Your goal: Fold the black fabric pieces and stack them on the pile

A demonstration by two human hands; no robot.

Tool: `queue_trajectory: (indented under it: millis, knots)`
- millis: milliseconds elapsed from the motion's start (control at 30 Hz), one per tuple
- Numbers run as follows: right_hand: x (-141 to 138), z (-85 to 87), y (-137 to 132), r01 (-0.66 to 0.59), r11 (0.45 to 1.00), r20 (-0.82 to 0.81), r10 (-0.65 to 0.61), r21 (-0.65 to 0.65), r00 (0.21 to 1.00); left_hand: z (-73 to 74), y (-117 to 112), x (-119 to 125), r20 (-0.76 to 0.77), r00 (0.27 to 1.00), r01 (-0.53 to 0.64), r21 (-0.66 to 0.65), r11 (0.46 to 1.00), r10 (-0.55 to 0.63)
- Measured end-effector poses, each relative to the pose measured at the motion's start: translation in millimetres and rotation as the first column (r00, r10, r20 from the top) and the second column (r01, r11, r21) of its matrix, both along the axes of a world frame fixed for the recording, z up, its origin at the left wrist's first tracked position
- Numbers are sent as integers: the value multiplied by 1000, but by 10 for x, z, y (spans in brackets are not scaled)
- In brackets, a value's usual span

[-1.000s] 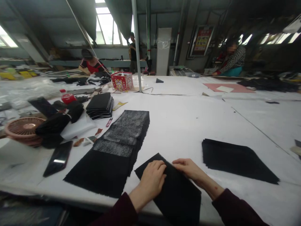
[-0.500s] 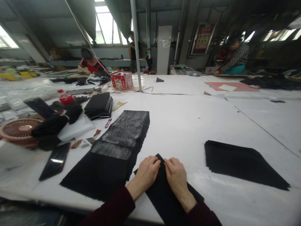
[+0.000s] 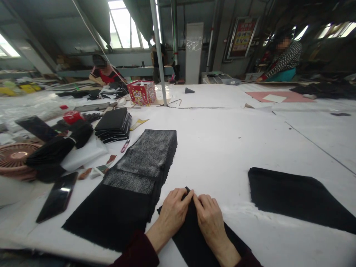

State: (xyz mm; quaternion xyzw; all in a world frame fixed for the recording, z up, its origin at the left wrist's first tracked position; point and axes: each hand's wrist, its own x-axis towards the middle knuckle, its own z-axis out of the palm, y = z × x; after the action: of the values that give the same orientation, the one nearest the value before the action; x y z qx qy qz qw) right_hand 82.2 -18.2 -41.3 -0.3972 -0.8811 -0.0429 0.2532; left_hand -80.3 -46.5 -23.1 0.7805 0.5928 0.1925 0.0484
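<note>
A folded piece of black fabric (image 3: 191,233) lies at the table's front edge, beneath both hands. My left hand (image 3: 175,207) is closed at its upper end, thumb and forefinger pinching the cloth near the pointed tip. Beside it, my right hand (image 3: 210,215) has its fingers curled on the same fabric, its forefinger meeting the left one at the fold. To the left lies a stack of black fabric panels (image 3: 111,213) with a speckled grey section at the top. Another pile of black cut pieces (image 3: 297,196) rests to the right.
Small thread snips (image 3: 125,146), a smartphone (image 3: 58,198), a pink fan (image 3: 18,157) and folded black cloth (image 3: 112,120) are at the left. A red patterned box (image 3: 141,92) stands by a metal pole (image 3: 160,55). Co-workers are across the white table (image 3: 217,148).
My hands stay on the fabric; the fingertips have come closer together at its upper tip. The camera view has shifted slightly, spreading the side objects outward.
</note>
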Motion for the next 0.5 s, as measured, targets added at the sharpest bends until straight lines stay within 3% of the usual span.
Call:
queue_trajectory:
  millis: [500]
  knots:
    - [-15,-24,14,-25,998,-7,25,52,1000,-45,19,-13,47,998,-29,1,1000,29]
